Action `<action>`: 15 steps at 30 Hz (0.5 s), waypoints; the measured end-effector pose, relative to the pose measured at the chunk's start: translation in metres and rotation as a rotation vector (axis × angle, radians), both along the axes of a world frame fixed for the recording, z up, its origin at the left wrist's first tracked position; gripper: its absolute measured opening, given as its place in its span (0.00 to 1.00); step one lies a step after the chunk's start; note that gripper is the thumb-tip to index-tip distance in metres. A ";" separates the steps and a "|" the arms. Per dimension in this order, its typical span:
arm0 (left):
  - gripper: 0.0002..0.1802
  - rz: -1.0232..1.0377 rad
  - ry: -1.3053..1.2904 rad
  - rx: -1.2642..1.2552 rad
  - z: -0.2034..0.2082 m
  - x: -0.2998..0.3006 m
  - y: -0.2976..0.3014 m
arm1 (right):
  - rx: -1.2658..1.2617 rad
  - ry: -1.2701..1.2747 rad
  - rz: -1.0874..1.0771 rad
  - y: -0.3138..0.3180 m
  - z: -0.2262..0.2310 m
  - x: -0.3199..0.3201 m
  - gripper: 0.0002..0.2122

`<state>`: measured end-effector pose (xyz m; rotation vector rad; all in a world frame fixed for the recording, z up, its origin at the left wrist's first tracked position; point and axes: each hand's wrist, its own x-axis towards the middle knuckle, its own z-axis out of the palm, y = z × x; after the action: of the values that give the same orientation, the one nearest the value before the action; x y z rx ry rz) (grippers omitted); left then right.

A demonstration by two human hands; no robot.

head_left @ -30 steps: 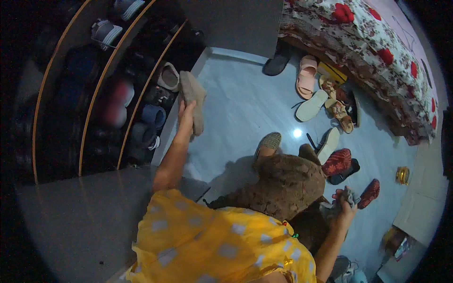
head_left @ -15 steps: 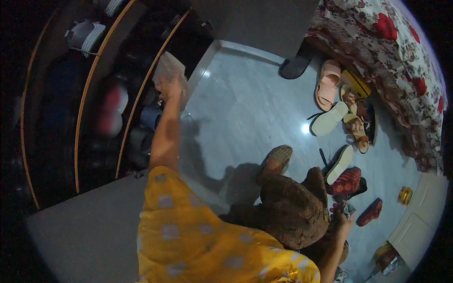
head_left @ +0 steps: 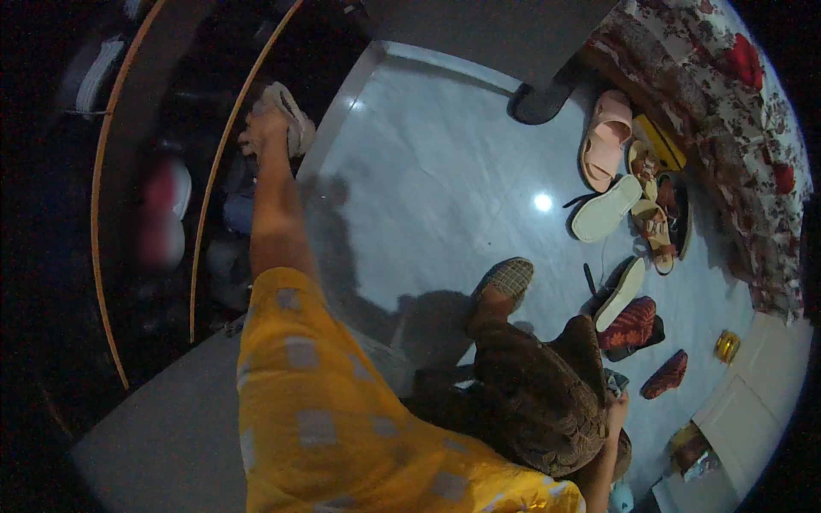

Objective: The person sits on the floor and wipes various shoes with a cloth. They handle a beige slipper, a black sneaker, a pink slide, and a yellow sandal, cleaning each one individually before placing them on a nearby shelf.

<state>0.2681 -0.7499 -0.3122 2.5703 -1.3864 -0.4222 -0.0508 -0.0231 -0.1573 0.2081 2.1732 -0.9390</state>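
Observation:
My left hand (head_left: 267, 130) reaches to the lowest visible bay of a dark shoe rack (head_left: 198, 231). Its fingers are closed on a pale beige cloth (head_left: 299, 128), which hangs bunched beside the rack's front edge. Dark shoes on that shelf are hard to make out; a bluish one (head_left: 239, 212) lies near my wrist. Down at the right, beside my knee, my right hand (head_left: 617, 412) is closed around a small grey crumpled thing (head_left: 614, 381) whose kind I cannot tell. My knee hides part of that hand.
Pink slides (head_left: 606, 141), strappy sandals (head_left: 654, 235), pale-soled shoes (head_left: 605, 209) and red patterned shoes (head_left: 664, 374) lie on the glossy floor at the right. A floral cover (head_left: 727, 145) hangs behind them. Red-and-white shoes (head_left: 167, 212) sit on the rack.
The view has shifted, and my left hand with the cloth has moved up and left, with the cloth more bunched. My right hand has dropped slightly lower beside the knee, still holding the grey thing.

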 end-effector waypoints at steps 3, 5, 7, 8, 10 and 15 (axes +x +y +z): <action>0.49 -0.078 -0.086 0.031 -0.038 -0.013 -0.002 | -0.026 -0.024 0.000 0.033 -0.021 0.005 0.13; 0.50 -0.131 -0.103 0.040 -0.055 -0.002 -0.003 | 0.025 -0.032 -0.007 0.035 -0.021 0.005 0.14; 0.52 -0.175 -0.094 0.066 -0.053 0.005 -0.017 | 0.186 -0.011 -0.056 0.016 -0.007 0.010 0.15; 0.52 -0.204 -0.107 0.093 -0.049 0.010 -0.023 | 0.086 0.016 0.012 0.016 -0.010 0.008 0.16; 0.52 -0.251 -0.132 0.156 -0.045 0.000 -0.015 | -0.088 0.095 0.123 0.017 -0.010 0.008 0.16; 0.47 -0.203 -0.041 -0.124 -0.023 -0.021 0.045 | -0.174 -0.067 -0.247 -0.031 0.023 0.019 0.15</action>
<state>0.2470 -0.7046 -0.3355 2.3617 -1.6410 -0.3046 -0.0321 -0.0545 -0.1341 0.4243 2.0221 -1.2348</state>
